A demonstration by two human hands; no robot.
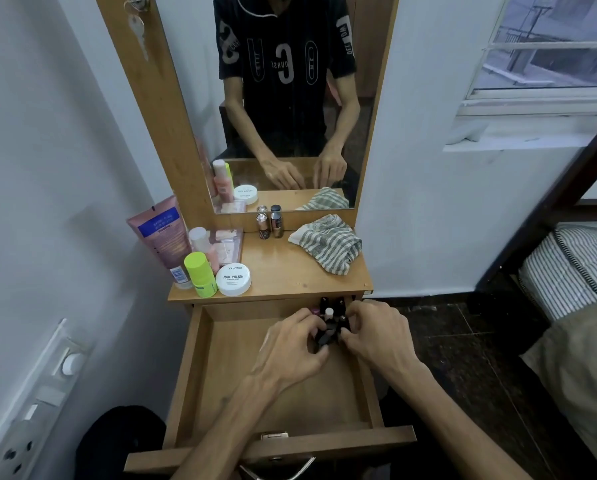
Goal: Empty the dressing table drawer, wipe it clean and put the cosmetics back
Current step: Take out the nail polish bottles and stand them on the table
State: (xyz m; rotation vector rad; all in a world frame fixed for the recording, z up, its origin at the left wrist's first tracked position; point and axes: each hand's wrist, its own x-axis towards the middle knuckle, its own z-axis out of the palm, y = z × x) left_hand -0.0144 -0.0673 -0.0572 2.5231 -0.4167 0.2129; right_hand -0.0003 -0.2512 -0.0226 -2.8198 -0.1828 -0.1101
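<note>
The wooden drawer (220,375) is pulled open below the dressing table top (300,271). At its back right corner stands a cluster of small dark nail polish bottles (328,327). My left hand (290,351) and my right hand (376,337) are both in the drawer, fingers curled round bottles of that cluster from either side. On the table top stand a pink tube (163,237), a lime-capped bottle (200,273), a white nail polish remover tub (233,279), two small bottles (270,223) and a striped cloth (328,245).
A mirror (290,98) rises behind the table and reflects a person and both hands. A wall with a switch panel (37,403) is on the left. A bed (574,271) and dark floor lie to the right. A key (138,32) hangs from the frame.
</note>
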